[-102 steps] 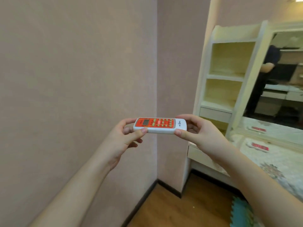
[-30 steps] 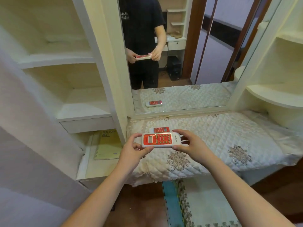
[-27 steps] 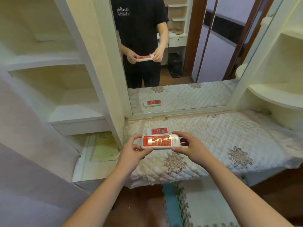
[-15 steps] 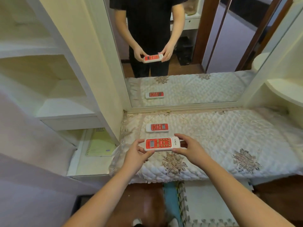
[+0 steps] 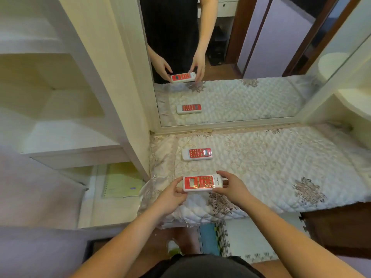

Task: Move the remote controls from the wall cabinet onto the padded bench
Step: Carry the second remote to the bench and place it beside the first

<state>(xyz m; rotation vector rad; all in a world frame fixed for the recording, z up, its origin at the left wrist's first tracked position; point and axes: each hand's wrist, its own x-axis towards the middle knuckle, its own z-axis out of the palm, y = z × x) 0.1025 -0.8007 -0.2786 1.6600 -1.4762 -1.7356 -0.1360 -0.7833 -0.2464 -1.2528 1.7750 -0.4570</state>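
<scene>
Lowering since the earlier look, you grasp the second remote (image 5: 202,183) by its ends, left hand (image 5: 172,194) and right hand (image 5: 230,187), just over the table (image 5: 281,167) near the first remote (image 5: 197,154).

Both bare forearms reaching forward and down, left hand (image 5: 172,194) and right hand (image 5: 230,186) close together, fingers curled, pinching opposite ends of a remote (image 5: 201,183)

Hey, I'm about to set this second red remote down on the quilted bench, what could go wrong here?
The red-and-white remote control held by both hands, left and right, sits above the cream quilted padded bench near its front-left corner; released there, it might slide off the sloping edge. Placed further back, it could bump the second red remote.
</scene>
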